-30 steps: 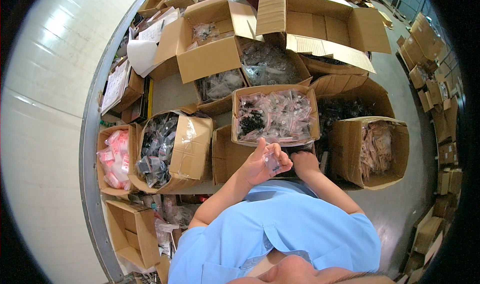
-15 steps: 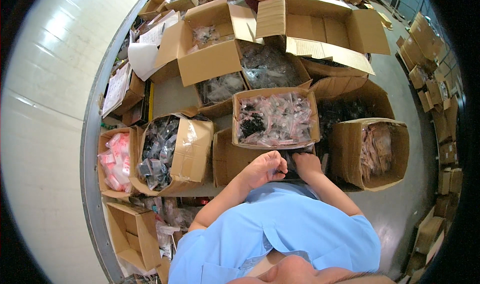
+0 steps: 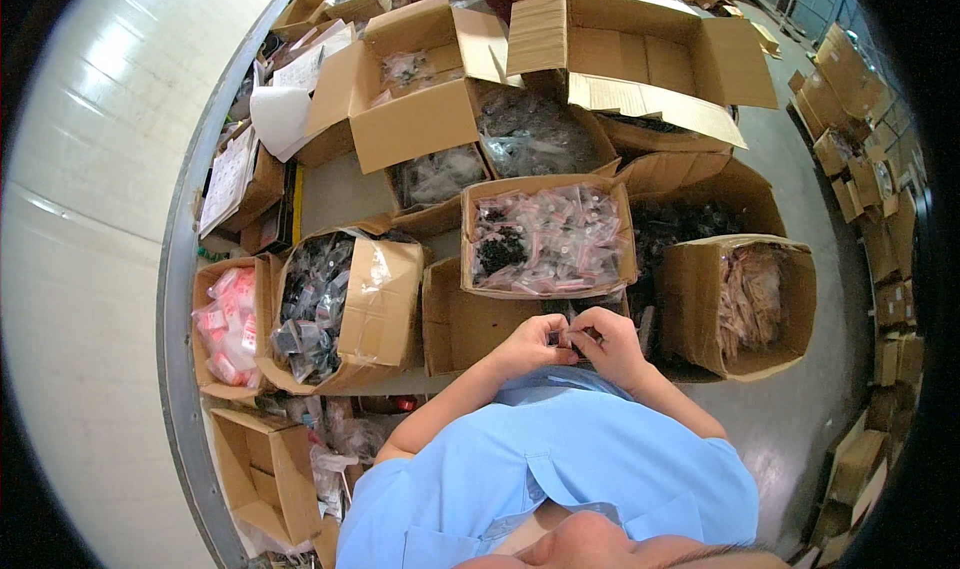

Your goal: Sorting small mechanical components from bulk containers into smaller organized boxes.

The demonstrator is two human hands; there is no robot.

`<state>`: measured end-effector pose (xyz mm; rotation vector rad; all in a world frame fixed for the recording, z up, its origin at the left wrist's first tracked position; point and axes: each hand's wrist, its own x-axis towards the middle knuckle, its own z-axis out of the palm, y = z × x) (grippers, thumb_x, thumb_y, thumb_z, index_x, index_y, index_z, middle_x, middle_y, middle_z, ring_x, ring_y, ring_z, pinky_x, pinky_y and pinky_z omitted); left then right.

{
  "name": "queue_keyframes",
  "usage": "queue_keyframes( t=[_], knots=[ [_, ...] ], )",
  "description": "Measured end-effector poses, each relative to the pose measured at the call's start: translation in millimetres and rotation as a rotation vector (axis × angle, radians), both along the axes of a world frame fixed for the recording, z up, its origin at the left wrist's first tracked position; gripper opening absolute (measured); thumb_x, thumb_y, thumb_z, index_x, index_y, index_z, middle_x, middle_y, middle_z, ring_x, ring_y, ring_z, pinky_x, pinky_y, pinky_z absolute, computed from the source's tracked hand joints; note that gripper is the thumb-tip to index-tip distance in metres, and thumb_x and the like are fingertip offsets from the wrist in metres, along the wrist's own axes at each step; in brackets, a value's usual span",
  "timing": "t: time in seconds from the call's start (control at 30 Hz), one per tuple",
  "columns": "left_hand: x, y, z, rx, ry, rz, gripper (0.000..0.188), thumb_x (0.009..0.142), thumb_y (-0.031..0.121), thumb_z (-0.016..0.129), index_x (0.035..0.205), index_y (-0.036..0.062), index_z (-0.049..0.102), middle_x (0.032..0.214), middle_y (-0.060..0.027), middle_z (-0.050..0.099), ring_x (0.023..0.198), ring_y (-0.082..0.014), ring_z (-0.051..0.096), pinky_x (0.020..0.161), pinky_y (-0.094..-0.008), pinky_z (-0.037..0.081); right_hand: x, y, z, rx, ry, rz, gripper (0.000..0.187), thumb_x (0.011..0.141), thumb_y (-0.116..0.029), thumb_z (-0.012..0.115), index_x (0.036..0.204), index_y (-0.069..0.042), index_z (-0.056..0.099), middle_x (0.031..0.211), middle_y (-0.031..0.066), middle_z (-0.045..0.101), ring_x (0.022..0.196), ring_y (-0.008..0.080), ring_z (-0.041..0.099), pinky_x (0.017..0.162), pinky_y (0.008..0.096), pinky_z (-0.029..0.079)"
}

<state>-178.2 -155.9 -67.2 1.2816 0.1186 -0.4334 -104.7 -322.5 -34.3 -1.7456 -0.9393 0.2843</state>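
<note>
Clear plastic, thin, with a dark bit showing: small packet [image 3: 562, 339] between the two hands, mostly covered by fingers. Landmark for these notes: the bag carton [image 3: 550, 293], its near rim facing the person. Packet lies on the person's side of that rim, a little right of the rim's middle, well below the clear bags [image 3: 575, 231] and the black small parts [image 3: 499, 251] inside the carton. Long axis of the packet: cannot tell, too little shows.

Neither hand nearer; packet sits right between them, both touching it. Left hand [image 3: 532, 345] comes in from the left, palm part-turned up, fingers curled, thumb and fingertips closed around the packet's left side. Right hand [image 3: 612, 343], just beyond the carton's near rim, knuckles up, thumb and forefinger drawn together in a pinch at the packet's right side. Anything smaller in that pinch: cannot tell. Neither hand released; fingertips of the two almost meet.

About the bag carton: open carton [image 3: 432, 314] near its lower left, reaching toward the left wrist; carton of brown pieces [image 3: 690, 309] to its right, apart from the right hand.
</note>
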Motion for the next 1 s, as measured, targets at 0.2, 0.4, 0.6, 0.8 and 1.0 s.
queue_keyframes(
  t=[0.2, 0.4, 0.6, 0.8, 1.0],
  knots=[
    [1, -2, 8, -0.082, -0.049, -0.057, 0.039, 0.072, 0.000, 0.071, 0.108, 0.0019, 0.057, 0.098, -0.0023, 0.061, 0.093, -0.0112, 0.056, 0.084, -0.0267, 0.046, 9, 3, 12, 0.005, -0.071, 0.149, 0.012, 0.074, -0.007, 0.068, 0.085, -0.006, 0.062, 0.091, 0.0101, 0.059, 0.085, 0.0278, 0.057, 0.075, 0.0362, 0.047],
    [-2, -2, 16, 0.004, -0.127, 0.054, 0.043, 0.073, 0.006, 0.072, 0.113, 0.0018, 0.055, 0.106, -0.0053, 0.058, 0.097, -0.0126, 0.054, 0.086, -0.0271, 0.045, 17, 5, 17, -0.056, -0.310, 0.245, 0.013, 0.069, -0.007, 0.070, 0.081, -0.007, 0.063, 0.099, 0.0100, 0.057, 0.093, 0.0299, 0.054, 0.081, 0.0379, 0.047],
    [-6, 7, 30, 0.435, -0.344, 0.218, 0.025, 0.082, 0.011, 0.064, 0.102, -0.0018, 0.058, 0.094, -0.0089, 0.060, 0.088, -0.0163, 0.057, 0.077, -0.0290, 0.046, 24, 2, 15, -0.080, -0.141, 0.150, 0.014, 0.068, -0.007, 0.069, 0.080, -0.005, 0.061, 0.082, 0.0107, 0.062, 0.077, 0.0287, 0.061, 0.067, 0.0358, 0.050],
    [-3, 8, 42, 0.647, -0.554, 0.273, 0.013, 0.086, 0.010, 0.059, 0.088, -0.0031, 0.060, 0.081, -0.0125, 0.059, 0.075, -0.0223, 0.058, 0.068, -0.0307, 0.046, 23, 9, 21, -0.120, 0.051, 0.136, 0.012, 0.072, -0.006, 0.067, 0.079, -0.002, 0.058, 0.075, 0.0126, 0.060, 0.070, 0.0281, 0.060, 0.062, 0.0342, 0.048],
    [4, 18, 51, 0.593, -0.554, 0.165, 0.013, 0.086, 0.011, 0.059, 0.088, -0.0015, 0.059, 0.080, -0.0101, 0.059, 0.074, -0.0189, 0.056, 0.068, -0.0291, 0.045, 28, 11, 23, -0.032, -0.002, 0.239, 0.012, 0.071, -0.004, 0.065, 0.078, -0.003, 0.055, 0.073, 0.0117, 0.056, 0.068, 0.0285, 0.057, 0.061, 0.0348, 0.046]
  ],
)
